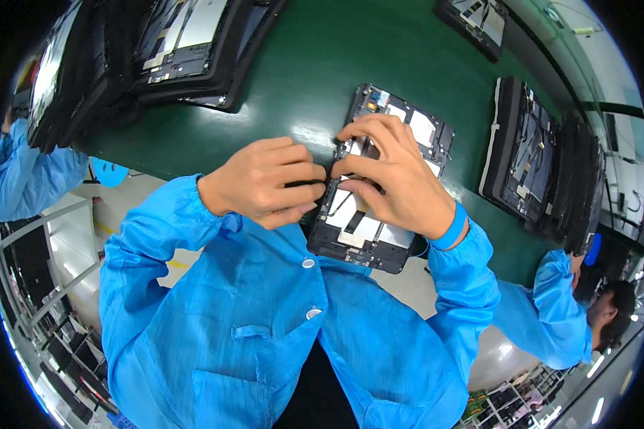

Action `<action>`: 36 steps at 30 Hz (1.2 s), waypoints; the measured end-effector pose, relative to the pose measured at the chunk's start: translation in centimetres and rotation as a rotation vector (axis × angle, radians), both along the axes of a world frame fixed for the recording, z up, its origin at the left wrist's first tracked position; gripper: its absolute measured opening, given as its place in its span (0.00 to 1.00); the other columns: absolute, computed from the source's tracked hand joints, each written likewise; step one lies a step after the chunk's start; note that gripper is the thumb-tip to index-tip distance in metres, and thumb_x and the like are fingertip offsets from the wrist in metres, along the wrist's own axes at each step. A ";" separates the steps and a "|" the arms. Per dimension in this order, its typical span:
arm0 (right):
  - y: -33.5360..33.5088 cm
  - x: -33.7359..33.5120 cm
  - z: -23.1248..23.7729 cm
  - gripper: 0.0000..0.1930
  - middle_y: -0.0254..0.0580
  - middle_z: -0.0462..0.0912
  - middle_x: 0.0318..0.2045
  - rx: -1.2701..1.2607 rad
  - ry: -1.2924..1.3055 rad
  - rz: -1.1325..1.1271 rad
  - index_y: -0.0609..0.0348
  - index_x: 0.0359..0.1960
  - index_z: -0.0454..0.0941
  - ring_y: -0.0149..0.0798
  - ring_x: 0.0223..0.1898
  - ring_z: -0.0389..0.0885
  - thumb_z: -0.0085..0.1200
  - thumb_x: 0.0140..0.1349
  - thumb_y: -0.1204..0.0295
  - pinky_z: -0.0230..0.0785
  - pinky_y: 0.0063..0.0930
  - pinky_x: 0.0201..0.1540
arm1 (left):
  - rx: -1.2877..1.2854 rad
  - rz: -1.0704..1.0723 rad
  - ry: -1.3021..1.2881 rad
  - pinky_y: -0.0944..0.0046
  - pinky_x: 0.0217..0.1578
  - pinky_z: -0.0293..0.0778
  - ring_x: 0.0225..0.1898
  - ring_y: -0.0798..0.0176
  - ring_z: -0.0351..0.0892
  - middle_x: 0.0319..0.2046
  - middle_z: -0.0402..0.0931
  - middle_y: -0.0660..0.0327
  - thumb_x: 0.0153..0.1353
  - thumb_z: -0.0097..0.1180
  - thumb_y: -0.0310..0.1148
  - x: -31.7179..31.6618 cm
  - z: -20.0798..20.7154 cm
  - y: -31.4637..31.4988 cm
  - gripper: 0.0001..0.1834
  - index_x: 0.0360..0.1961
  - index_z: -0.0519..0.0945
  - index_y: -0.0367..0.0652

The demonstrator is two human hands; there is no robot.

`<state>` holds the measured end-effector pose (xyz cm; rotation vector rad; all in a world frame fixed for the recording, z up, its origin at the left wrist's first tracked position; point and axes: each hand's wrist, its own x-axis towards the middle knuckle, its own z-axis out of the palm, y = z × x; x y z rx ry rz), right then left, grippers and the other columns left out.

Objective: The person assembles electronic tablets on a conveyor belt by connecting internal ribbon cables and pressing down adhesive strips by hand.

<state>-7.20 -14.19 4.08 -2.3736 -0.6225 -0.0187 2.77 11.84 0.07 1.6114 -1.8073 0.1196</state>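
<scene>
Both of your hands are meeting over the opened tablet chassis (pixel 379 207), which is lying flat on the green work surface (pixel 315 64) just ahead of your chest, its long axis running from about one o'clock down to seven o'clock. Your left hand (pixel 268 182) is curling into a loose fist at the chassis's nine o'clock edge, fingers folded in and knuckles pressing toward the frame, seemingly bracing it so it is not sliding; whether anything small is being pinched inside that fist, you cannot tell from here. Your right hand (pixel 393 179) is arching over the middle of the chassis, thumb and forefinger closing together at a point near the left edge, as if gripping a thin part or cable there, though the fingers are hiding the thing itself.

Inside, the chassis is showing flat white and silvery panels, dark boards and a black rim, all hard and matte. A blue wrist strap (pixel 451 227) is circling your right wrist, and your blue smock sleeves (pixel 157 243) are looking smooth and finely striped.

At eleven o'clock a stack of similar open tablets (pixel 186 50) is leaning; more are standing on edge at three o'clock (pixel 529 157). A co-worker's blue sleeve (pixel 551 314) is reaching in at four o'clock.
</scene>
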 end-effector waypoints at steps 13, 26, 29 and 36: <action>1.9 0.8 1.5 0.08 0.36 0.76 0.41 -0.290 -0.061 0.071 0.50 0.35 0.87 0.46 0.55 0.76 0.67 0.53 0.75 0.66 0.49 0.63 | -0.091 -0.013 0.098 0.55 0.37 0.77 0.39 0.54 0.81 0.41 0.83 0.57 0.57 0.69 0.33 -0.3 -1.3 0.5 0.09 0.36 0.85 0.41; 1.9 -0.9 2.2 0.09 0.41 0.78 0.47 -0.488 -0.106 0.110 0.54 0.42 0.83 0.48 0.61 0.77 0.62 0.59 0.72 0.65 0.59 0.75 | -0.081 -0.128 -0.005 0.57 0.38 0.78 0.41 0.56 0.81 0.42 0.83 0.59 0.50 0.70 0.36 -0.1 -1.4 0.2 0.18 0.42 0.89 0.41; 1.8 -0.7 0.7 0.09 0.40 0.81 0.45 -0.568 -0.335 0.028 0.52 0.42 0.80 0.45 0.57 0.80 0.60 0.62 0.68 0.70 0.55 0.72 | -0.104 -0.143 -0.054 0.57 0.38 0.78 0.40 0.56 0.81 0.40 0.82 0.59 0.50 0.70 0.37 0.0 -1.3 -0.4 0.16 0.39 0.87 0.42; 1.3 -0.4 -0.7 0.09 0.37 0.81 0.41 -0.589 -0.485 -0.010 0.50 0.42 0.80 0.43 0.52 0.82 0.62 0.60 0.68 0.73 0.53 0.68 | -0.098 -0.235 -0.190 0.57 0.37 0.78 0.41 0.55 0.83 0.42 0.84 0.56 0.52 0.68 0.41 1.2 -1.4 -1.6 0.19 0.41 0.86 0.41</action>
